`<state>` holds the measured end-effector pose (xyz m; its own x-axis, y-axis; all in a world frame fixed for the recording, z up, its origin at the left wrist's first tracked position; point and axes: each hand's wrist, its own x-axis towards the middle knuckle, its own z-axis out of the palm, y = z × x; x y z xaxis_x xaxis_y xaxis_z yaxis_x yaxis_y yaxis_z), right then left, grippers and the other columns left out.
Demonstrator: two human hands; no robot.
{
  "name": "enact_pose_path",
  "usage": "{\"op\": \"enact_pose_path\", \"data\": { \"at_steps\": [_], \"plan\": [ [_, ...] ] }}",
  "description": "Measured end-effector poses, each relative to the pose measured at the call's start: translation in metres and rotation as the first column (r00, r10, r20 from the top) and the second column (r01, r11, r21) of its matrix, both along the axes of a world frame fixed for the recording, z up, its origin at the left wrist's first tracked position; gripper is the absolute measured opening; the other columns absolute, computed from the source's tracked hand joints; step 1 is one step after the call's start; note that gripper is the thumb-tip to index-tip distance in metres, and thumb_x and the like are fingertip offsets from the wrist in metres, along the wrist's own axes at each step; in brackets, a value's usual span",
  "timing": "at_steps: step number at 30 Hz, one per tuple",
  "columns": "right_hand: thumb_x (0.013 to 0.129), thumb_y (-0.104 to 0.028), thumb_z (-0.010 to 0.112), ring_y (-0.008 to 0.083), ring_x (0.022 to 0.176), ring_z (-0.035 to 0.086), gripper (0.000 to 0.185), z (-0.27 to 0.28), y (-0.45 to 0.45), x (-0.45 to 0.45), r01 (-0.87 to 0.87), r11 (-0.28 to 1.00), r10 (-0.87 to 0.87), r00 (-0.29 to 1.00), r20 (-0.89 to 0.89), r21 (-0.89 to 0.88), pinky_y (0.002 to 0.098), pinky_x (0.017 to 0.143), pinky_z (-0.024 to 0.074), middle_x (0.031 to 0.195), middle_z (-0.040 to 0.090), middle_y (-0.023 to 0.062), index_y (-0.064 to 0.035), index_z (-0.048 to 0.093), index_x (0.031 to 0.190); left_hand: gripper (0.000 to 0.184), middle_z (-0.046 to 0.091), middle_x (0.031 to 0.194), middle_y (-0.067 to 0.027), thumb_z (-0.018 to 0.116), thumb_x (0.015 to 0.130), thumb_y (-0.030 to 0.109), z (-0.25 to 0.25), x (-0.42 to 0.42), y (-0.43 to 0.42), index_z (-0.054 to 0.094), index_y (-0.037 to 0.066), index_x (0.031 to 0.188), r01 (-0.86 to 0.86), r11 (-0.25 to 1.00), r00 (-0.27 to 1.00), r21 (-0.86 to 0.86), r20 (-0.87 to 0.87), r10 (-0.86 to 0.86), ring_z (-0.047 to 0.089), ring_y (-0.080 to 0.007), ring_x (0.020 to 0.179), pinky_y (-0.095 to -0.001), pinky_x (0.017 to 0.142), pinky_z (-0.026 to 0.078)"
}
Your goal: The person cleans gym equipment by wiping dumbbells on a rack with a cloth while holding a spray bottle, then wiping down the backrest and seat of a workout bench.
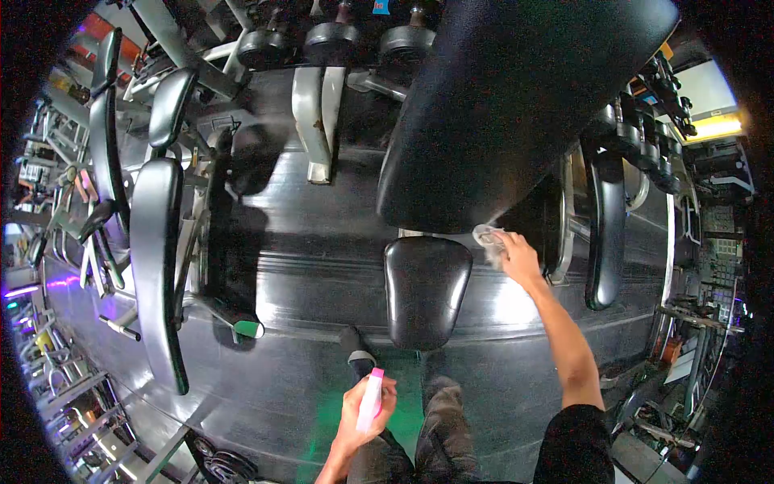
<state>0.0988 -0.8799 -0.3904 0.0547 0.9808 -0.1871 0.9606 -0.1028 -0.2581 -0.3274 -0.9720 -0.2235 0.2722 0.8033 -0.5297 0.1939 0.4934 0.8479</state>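
Note:
My left hand (351,410) is wrapped round a pink and white spray bottle (371,401), held low in front of my legs. Its lower part is hidden by the fingers. Off to the right, my right hand (521,256) grips a crumpled white cloth (488,237) near the lower right edge of a large black padded backrest (500,105). Whether the cloth touches the pad I cannot tell. Below that backrest is the bench's smaller black seat pad (427,292), between my two hands and farther from me than the bottle.
Another padded bench (157,250) stands to the left, its frame ending in a green-capped foot (248,329). A further black bench (606,230) is on the right. Dumbbells (332,42) sit on a rack at the back. Weight plates (222,466) lie at lower left.

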Motion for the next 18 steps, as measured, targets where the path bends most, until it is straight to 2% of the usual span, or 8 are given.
{"op": "enact_pose_path", "data": {
  "at_steps": [1,3,5,7,9,13,16,18],
  "plan": [
    [0.077,-0.004,0.057,0.0264,0.108,0.055,0.047,0.0,-0.003,-0.014,0.127,0.992,-0.124,0.98,-0.156,0.014,0.0386,0.089,0.0487,0.119,0.057,0.0097,-0.0129,0.054,0.124,0.019,0.062,0.079,-0.0067,0.066,0.079,0.003,-0.002,0.001,-0.001,0.062,0.001,0.098,-0.022,0.995,1.0,-0.101,-0.009,0.021,0.059,-0.0133,0.069,-0.0277,0.066,0.048],
    [0.082,-0.007,0.058,0.0216,0.114,0.053,0.049,-0.047,-0.019,-0.022,0.436,0.899,-0.355,0.684,-0.637,-0.033,0.0332,0.091,0.0459,0.125,0.056,0.0081,-0.0109,0.048,0.131,0.02,0.062,0.078,-0.0071,0.067,0.08,0.005,-0.004,0.009,0.009,0.062,0.001,0.099,0.051,0.998,0.998,-0.048,-0.043,-0.053,0.06,-0.014,0.07,-0.0282,0.066,0.048],
    [0.087,-0.011,0.058,0.0182,0.113,0.052,0.05,-0.073,-0.042,-0.046,0.553,0.833,-0.34,0.509,-0.79,-0.003,0.031,0.094,0.042,0.128,0.055,0.0063,-0.0106,0.045,0.135,0.022,0.061,0.077,-0.0076,0.069,0.08,0.008,-0.012,0.013,0.008,0.062,0.001,0.1,0.149,0.989,0.985,-0.003,-0.084,-0.148,0.06,-0.0147,0.07,-0.0287,0.066,0.049],
    [0.09,-0.015,0.056,0.0173,0.108,0.055,0.042,-0.077,-0.073,-0.088,0.809,0.441,-0.446,-0.178,-0.877,-0.389,0.0314,0.096,0.0406,0.121,0.058,0.0049,-0.0093,0.048,0.131,0.026,0.061,0.076,-0.0077,0.071,0.081,0.012,-0.036,0.021,0.002,0.062,0.001,0.102,0.185,0.977,0.98,0.108,-0.091,-0.176,0.06,-0.0142,0.069,-0.0296,0.065,0.048],
    [0.092,-0.021,0.052,0.0172,0.106,0.056,0.038,-0.095,-0.111,-0.114,0.7,0.269,-0.274,-0.604,-0.749,-0.662,0.0333,0.094,0.0433,0.118,0.058,0.0038,-0.0101,0.05,0.128,0.027,0.061,0.074,-0.0074,0.07,0.083,0.015,-0.047,0.027,-0.001,0.061,0.001,0.104,0.208,0.975,0.972,0.075,-0.13,-0.198,0.06,-0.0139,0.067,-0.0298,0.065,0.049],
    [0.095,-0.03,0.047,0.0216,0.107,0.058,0.038,-0.071,-0.141,-0.134,0.537,0.381,-0.091,-0.788,-0.609,-0.753,0.0394,0.091,0.0481,0.118,0.058,0.002,-0.0127,0.048,0.128,0.026,0.061,0.07,-0.0064,0.07,0.084,0.016,-0.066,0.042,-0.008,0.06,0.001,0.103,0.15,0.988,0.978,-0.024,-0.146,-0.152,0.06,-0.0152,0.063,-0.03,0.064,0.049],
    [0.098,-0.029,0.042,0.0221,0.111,0.057,0.037,-0.08,-0.156,-0.108,0.558,0.375,-0.342,-0.659,-0.67,-0.74,0.0396,0.094,0.048,0.12,0.059,0.0072,-0.0084,0.048,0.129,0.026,0.061,0.07,-0.0063,0.07,0.083,0.017,-0.068,0.049,-0.013,0.061,0.001,0.102,0.165,0.986,0.976,-0.012,-0.144,-0.165,0.059,-0.0135,0.064,-0.03,0.063,0.049],
    [0.097,-0.026,0.046,0.0217,0.11,0.057,0.037,-0.072,-0.138,-0.095,0.64,0.42,-0.317,-0.561,-0.765,-0.644,0.0389,0.093,0.0481,0.12,0.058,0.0077,-0.0073,0.048,0.129,0.026,0.061,0.071,-0.0066,0.07,0.083,0.017,-0.067,0.051,-0.015,0.061,0.002,0.102,0.175,0.984,0.975,-0.028,-0.132,-0.177,0.059,-0.0135,0.064,-0.0302,0.063,0.049]
  ]
}}
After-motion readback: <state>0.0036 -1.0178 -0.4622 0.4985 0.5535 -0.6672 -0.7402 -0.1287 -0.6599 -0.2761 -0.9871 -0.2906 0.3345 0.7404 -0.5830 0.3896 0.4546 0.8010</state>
